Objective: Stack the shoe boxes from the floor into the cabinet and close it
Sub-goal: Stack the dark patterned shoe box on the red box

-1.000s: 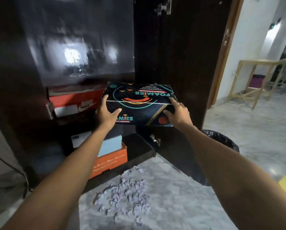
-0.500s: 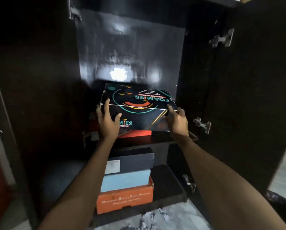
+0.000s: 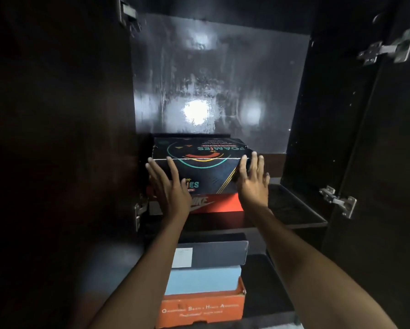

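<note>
Two bare forearms in head view, no sleeves visible up to frame edge. Left hand (image 3: 169, 186) and right hand (image 3: 253, 184): no gloves, no rings, no watch or wristband visible. Fingers (image 3: 261, 162) slim, nails short, unpainted as far as dim light shows. No markings visible on arms.

- Dim overall; the cabinet doors (image 3: 56, 138) and side walls sink into near black.
- Two white glare spots sit on the glossy back panel (image 3: 199, 91), with streaky reflections around them.
- Lower boxes (image 3: 204, 279) catch soft light from the front.
- Wide-angle bending shows at the edges; details are slightly soft.
</note>
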